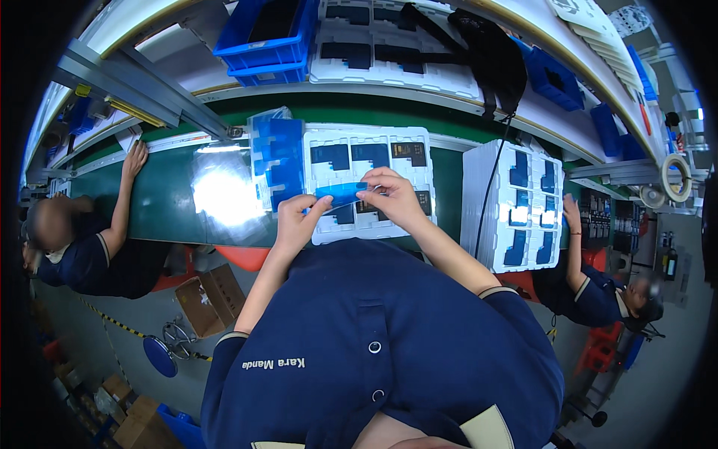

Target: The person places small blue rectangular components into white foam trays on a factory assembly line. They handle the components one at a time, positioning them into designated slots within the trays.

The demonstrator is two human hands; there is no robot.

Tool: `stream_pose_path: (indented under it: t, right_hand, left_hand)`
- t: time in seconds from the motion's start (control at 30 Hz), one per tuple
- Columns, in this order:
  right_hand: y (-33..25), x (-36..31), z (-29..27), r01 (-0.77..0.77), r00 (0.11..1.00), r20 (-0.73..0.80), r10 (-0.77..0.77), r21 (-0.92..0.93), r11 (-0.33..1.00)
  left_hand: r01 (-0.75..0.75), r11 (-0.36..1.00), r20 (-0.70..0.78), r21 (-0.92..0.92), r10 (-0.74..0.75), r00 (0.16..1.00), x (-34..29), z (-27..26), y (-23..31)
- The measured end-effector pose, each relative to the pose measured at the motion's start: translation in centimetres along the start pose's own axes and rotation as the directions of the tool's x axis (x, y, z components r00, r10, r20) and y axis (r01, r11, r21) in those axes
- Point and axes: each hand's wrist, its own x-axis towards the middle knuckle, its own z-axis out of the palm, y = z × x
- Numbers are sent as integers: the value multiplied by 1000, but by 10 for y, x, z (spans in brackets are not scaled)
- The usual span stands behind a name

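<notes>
My left hand (301, 217) pinches one end of a small strip of blue film (340, 195) between thumb and finger. On the other end, my right hand (395, 200) has its fingertips closed, so the film stretches between both hands. It is held above a white moulded tray (321, 233) whose pockets hold several flat dark pieces that look like battery packs, some black (408, 153), some covered with blue (369, 155). My hands and the film hide part of the lower row. Left of the tray lie larger sheets of blue film (278, 161).
Clear plastic sheets (224, 191) glare on the green bench (168, 198) at left. A tall stack of white trays (479, 217) stands to the right, a black cord in front. Blue bins (265, 41) and a black bag (490, 56) sit on the shelf. Co-workers sit on both sides.
</notes>
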Motion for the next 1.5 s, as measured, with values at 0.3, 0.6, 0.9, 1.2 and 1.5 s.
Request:
stream_pose_path:
  t: [0.3, 0.6, 0.9, 1.2, 1.5]
  right_hand:
    - [-3, -7, 0, -29, 999, -10, 30, 101, 994]
    - [84, -21, -37, -341, 917, -142, 372, 200, 918]
    - [130, -39, -49, -380, 896, -187, 402, 145, 914]
    - [133, -51, -38, -314, 902, -270, 337, 126, 941]
    - [136, -48, -35, -335, 902, -271, 337, 54, 941]
  left_hand:
    - [-55, 974, -20, 222, 61, 998, 0, -7, -13]
    - [145, 988, -348, -60, -157, 924, -1, -57, -47]
    - [109, 987, -423, -114, -148, 894, 4, -66, -40]
    - [84, 986, -387, -146, -135, 912, 7, -55, -40]
    - [124, 985, -342, -117, -157, 926, 4, -54, -42]
